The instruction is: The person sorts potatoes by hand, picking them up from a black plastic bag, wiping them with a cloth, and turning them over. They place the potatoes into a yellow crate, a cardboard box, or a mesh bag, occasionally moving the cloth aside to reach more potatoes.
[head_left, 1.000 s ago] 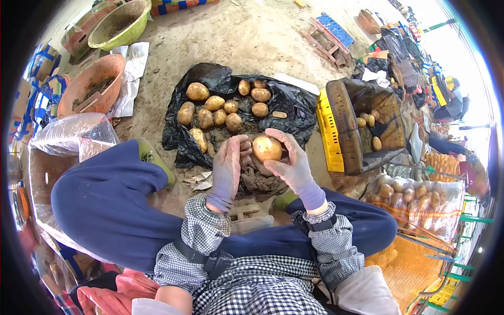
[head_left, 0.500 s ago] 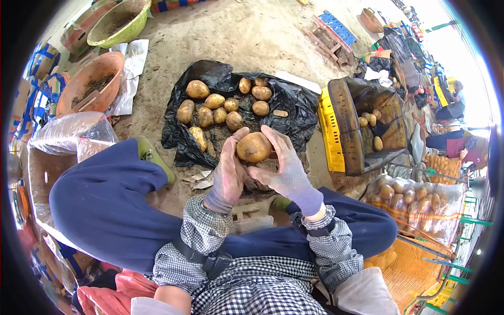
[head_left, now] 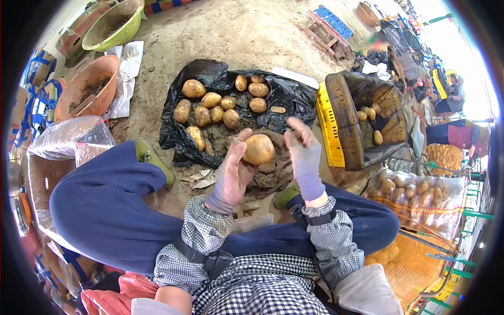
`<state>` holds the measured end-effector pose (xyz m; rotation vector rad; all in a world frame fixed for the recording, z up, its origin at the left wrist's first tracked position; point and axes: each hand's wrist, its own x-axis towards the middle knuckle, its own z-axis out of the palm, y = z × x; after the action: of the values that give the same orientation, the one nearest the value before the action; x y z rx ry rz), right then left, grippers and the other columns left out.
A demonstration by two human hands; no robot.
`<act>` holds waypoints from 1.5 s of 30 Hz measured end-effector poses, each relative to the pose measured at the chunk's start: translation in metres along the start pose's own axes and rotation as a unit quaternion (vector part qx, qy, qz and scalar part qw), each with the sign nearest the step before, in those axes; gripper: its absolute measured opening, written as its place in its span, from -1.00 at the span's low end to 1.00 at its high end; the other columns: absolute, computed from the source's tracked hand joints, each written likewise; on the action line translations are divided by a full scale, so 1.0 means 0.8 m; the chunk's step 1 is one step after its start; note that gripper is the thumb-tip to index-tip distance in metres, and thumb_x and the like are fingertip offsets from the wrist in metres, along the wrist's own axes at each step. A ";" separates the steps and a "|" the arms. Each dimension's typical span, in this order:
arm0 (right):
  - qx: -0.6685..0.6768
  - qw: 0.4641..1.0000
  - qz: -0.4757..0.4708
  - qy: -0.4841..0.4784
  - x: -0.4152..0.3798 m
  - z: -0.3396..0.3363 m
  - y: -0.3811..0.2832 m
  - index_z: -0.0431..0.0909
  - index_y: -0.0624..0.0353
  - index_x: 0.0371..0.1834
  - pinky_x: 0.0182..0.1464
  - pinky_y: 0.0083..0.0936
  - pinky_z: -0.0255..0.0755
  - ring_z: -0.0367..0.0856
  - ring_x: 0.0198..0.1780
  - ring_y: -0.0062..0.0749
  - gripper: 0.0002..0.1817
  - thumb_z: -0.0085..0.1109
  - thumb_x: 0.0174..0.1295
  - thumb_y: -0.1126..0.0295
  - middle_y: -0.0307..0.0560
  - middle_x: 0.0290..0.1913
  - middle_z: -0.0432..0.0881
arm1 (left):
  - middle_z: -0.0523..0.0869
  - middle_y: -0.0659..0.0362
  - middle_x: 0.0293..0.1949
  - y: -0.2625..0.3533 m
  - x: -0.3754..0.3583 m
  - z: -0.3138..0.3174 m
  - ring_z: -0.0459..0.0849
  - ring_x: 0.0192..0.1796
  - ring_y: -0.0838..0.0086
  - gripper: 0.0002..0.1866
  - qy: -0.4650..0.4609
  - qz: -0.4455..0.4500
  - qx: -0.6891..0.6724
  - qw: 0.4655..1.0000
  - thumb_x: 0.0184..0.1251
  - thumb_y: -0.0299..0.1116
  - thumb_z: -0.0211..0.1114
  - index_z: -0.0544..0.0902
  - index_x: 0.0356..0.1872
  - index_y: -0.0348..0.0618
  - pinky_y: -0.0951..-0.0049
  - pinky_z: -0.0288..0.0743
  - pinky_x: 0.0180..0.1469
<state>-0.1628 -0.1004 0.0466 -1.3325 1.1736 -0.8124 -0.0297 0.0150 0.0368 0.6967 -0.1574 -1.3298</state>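
Orange basin (head_left: 86,86) at far left. Black plastic sheet (head_left: 210,79) bearing loose potatoes (head_left: 210,100). My left hand (head_left: 231,176) grips one potato (head_left: 258,149) above my lap; my right hand (head_left: 302,152) beside it, fingers loosely open, holding nothing. Yellow crate (head_left: 329,131) at right.

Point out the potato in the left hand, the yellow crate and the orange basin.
potato (head_left: 258,149), head view, middle of its skin.
yellow crate (head_left: 329,128), head view, its slatted yellow side.
orange basin (head_left: 107,68), head view, its rim.
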 end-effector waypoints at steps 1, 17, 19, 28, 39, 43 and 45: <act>0.004 0.999 -0.020 0.033 0.011 -0.009 0.010 0.53 0.22 0.22 -0.54 -0.77 0.26 0.39 -0.51 -0.77 -0.55 0.12 0.23 0.67 -0.17 -0.10 0.63 | 0.46 0.05 0.29 0.003 -0.001 -0.001 0.44 0.35 0.26 -0.43 0.011 -0.013 -0.030 0.999 0.52 -0.11 0.08 0.28 0.42 -0.15 0.18 0.32 0.39; -0.670 0.716 -0.052 -0.190 -0.005 -0.073 0.209 0.57 0.07 0.14 0.51 0.08 -0.05 0.20 0.50 0.05 -0.63 -0.02 0.36 0.21 0.13 0.40 0.38 | 0.63 0.21 0.14 -0.014 0.001 -0.029 0.63 0.11 0.32 -0.54 0.077 0.048 -0.123 0.988 0.42 0.09 0.22 0.51 0.27 0.27 0.30 0.66 0.04; -0.578 0.790 0.049 -0.199 0.007 -0.074 0.185 0.60 0.10 0.07 0.50 0.04 -0.02 0.19 0.49 0.06 -0.64 0.12 0.27 0.22 0.15 0.34 0.42 | 0.63 0.20 0.12 -0.012 -0.003 -0.012 0.64 0.10 0.32 -0.52 0.078 0.070 -0.097 0.990 0.41 0.11 0.22 0.50 0.28 0.29 0.33 0.66 0.02; -0.653 0.696 -0.191 -0.228 -0.039 -0.052 0.262 0.51 -0.09 0.27 0.52 0.13 -0.10 0.10 0.54 0.03 -0.54 0.11 0.25 0.32 0.03 0.51 0.23 | 0.65 0.18 -0.01 -0.008 -0.002 -0.007 0.66 -0.05 0.40 -0.46 0.105 -0.057 -0.078 0.990 0.41 0.17 0.19 0.51 0.25 0.09 0.40 0.65 -0.11; -0.170 0.979 -0.110 0.024 0.024 -0.040 0.132 0.63 0.20 -0.23 -0.10 -0.43 0.54 0.65 -0.21 -0.34 -0.88 0.16 0.19 0.50 -0.06 -0.27 0.68 | 0.69 0.19 -0.06 -0.022 0.010 -0.041 0.70 0.00 0.28 -0.51 0.072 -0.050 -0.093 0.992 0.48 0.17 0.08 0.51 0.13 0.00 0.24 0.69 -0.06; -0.047 0.996 0.001 -0.070 0.021 -0.030 0.055 0.63 0.21 -0.17 -0.13 -0.59 0.52 0.60 -0.20 -0.60 -0.85 0.25 0.19 0.56 -0.22 -0.26 0.65 | 0.68 0.12 -0.03 -0.029 0.013 -0.048 0.71 -0.04 0.26 -0.52 0.125 -0.039 -0.115 0.985 0.49 0.14 0.07 0.53 0.09 -0.05 0.20 0.70 -0.07; 0.082 0.989 -0.036 -0.116 0.008 -0.030 0.033 0.60 0.25 -0.12 -0.06 -0.57 0.53 0.59 -0.02 -0.54 -0.78 0.30 0.14 0.57 -0.15 0.06 0.60 | 0.67 0.09 -0.01 -0.031 0.014 -0.040 0.72 -0.05 0.29 -0.49 0.147 -0.046 -0.103 0.983 0.51 0.14 0.03 0.51 0.12 -0.09 0.23 0.70 -0.04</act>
<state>-0.1885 -0.1103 0.0227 -1.3007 0.8627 -0.7656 -0.0316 0.0153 -0.0050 0.7221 0.2496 -1.2925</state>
